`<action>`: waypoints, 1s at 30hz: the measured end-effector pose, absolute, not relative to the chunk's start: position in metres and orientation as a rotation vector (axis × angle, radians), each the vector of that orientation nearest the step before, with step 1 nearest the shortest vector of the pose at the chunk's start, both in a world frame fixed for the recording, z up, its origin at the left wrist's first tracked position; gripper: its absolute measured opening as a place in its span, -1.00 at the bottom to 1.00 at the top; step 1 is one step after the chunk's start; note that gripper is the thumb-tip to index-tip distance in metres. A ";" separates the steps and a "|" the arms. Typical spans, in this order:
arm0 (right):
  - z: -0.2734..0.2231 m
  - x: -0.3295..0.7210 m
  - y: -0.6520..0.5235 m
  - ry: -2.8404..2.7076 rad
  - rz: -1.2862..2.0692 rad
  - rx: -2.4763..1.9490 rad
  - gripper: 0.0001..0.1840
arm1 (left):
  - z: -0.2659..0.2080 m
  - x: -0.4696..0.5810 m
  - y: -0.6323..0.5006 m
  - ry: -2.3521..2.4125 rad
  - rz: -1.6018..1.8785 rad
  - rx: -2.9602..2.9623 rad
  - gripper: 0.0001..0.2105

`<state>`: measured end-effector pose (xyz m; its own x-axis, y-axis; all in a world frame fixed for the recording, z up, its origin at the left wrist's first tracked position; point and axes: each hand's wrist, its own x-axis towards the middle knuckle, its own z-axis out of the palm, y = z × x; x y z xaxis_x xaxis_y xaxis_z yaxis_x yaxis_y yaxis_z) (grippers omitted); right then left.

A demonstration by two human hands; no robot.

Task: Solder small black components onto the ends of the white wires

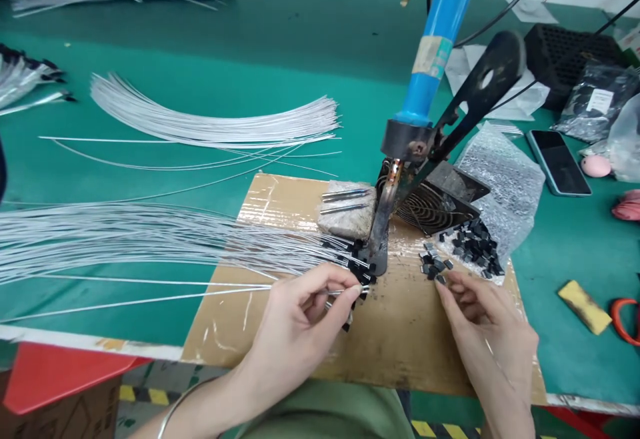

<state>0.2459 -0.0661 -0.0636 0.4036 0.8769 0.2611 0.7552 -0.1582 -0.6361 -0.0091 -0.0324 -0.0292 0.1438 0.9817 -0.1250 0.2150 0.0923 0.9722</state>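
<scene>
My left hand (313, 319) is closed in a pinch around thin white wires (220, 286) close to their right-hand ends. Beside those fingertips, small black pieces (357, 262) sit at the ends of a larger wire bundle (165, 232) spread across the cardboard (400, 339). Over on the right, thumb and forefinger of my right hand (485, 319) pinch a small black connector piece (440, 280) at the edge of a loose group of similar pieces (433, 260). A blue soldering iron (425, 79) is clamped tip-down between and beyond my hands.
A round-grilled fan (430, 206) and a pale block with metal rods (345, 209) flank the iron. More black pieces (477, 246) lie on bubble wrap (503, 179). A phone (559, 162), yellow sponge (584, 307) and orange-handled tool (623, 322) are right; another wire bundle (210, 116) lies behind.
</scene>
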 end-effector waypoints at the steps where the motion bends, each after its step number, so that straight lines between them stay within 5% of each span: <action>1: -0.065 0.249 -0.065 -1.497 0.174 -1.930 -0.72 | -0.029 -0.009 -0.032 1.294 0.906 1.352 -0.86; 11: -0.064 0.248 -0.060 -1.680 -0.035 -1.913 -0.59 | -0.022 -0.005 -0.028 1.317 0.913 1.405 -0.84; 19: -0.053 0.230 -0.064 -0.886 0.478 -1.765 -0.63 | -0.010 -0.003 -0.021 1.362 0.867 1.410 -0.82; 30: -0.038 0.188 -0.062 -0.860 0.881 -1.490 -0.91 | -0.005 0.001 -0.017 1.376 0.946 1.351 -0.87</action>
